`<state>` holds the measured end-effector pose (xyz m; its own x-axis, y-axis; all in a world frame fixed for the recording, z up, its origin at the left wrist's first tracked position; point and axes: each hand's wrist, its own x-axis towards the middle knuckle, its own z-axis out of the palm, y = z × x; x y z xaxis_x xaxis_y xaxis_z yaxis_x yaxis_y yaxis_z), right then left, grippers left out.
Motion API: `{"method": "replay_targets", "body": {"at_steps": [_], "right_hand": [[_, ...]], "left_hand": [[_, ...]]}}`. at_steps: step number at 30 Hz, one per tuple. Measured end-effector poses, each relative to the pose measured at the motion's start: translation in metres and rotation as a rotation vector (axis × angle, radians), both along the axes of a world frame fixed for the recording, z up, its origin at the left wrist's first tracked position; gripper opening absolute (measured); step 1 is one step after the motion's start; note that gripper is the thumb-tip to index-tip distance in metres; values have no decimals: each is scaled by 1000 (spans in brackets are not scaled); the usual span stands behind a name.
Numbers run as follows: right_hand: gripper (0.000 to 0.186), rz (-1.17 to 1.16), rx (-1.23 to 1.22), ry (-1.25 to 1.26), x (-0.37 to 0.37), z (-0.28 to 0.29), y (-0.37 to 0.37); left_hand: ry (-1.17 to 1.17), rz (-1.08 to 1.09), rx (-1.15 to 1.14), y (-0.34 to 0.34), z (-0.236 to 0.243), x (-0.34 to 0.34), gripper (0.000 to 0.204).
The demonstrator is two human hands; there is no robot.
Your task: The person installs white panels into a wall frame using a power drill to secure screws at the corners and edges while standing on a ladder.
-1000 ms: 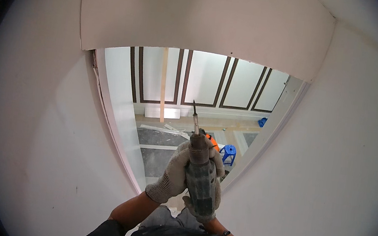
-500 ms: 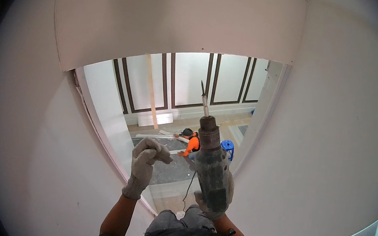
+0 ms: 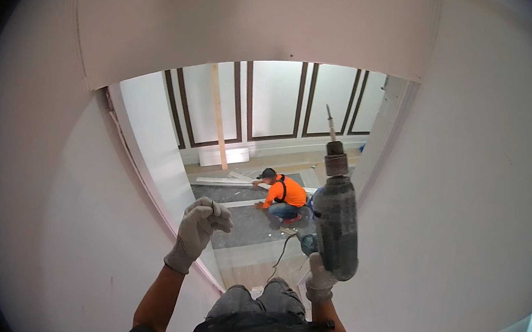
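My right hand [image 3: 320, 280], in a pale knit glove, is closed round the grip of a dusty grey power drill [image 3: 338, 220]. The drill points up and away from me, with a long thin bit [image 3: 330, 122] in its chuck. To the left, my gloved left hand [image 3: 198, 227] is raised with its fingers curled together in a pinch. A tiny dark sliver shows at those fingertips, too small to name. Neither hand touches the wall panels.
A wide pale panel [image 3: 243, 19] spans the top of a doorway, with white walls [image 3: 473, 189] on both sides. Beyond and below, a person in an orange top [image 3: 289, 191] squats among white strips [image 3: 225, 181] on a grey floor sheet. A wooden batten [image 3: 219, 115] leans farther back.
The drill and my right hand have shifted right. My left hand has dropped slightly left, still pinched. The squatting person, partly hidden before, now shows more fully.
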<state>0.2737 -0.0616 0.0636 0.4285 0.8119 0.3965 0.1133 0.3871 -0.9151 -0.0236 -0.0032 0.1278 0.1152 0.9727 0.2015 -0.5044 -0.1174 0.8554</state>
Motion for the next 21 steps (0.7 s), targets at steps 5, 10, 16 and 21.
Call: {"method": "replay_targets", "body": {"at_steps": [5, 10, 16, 21], "right_hand": [[46, 144, 328, 343, 7, 14, 16], [54, 223, 361, 211, 15, 56, 29], [83, 293, 476, 46, -2, 156, 42], [75, 297, 600, -204, -31, 249, 49]], "left_hand": [[-222, 33, 20, 25, -2, -39, 16], [-586, 110, 40, 83, 23, -95, 18], [-749, 245, 166, 178, 97, -144, 16], [-911, 440, 75, 238, 150, -167, 15]]}}
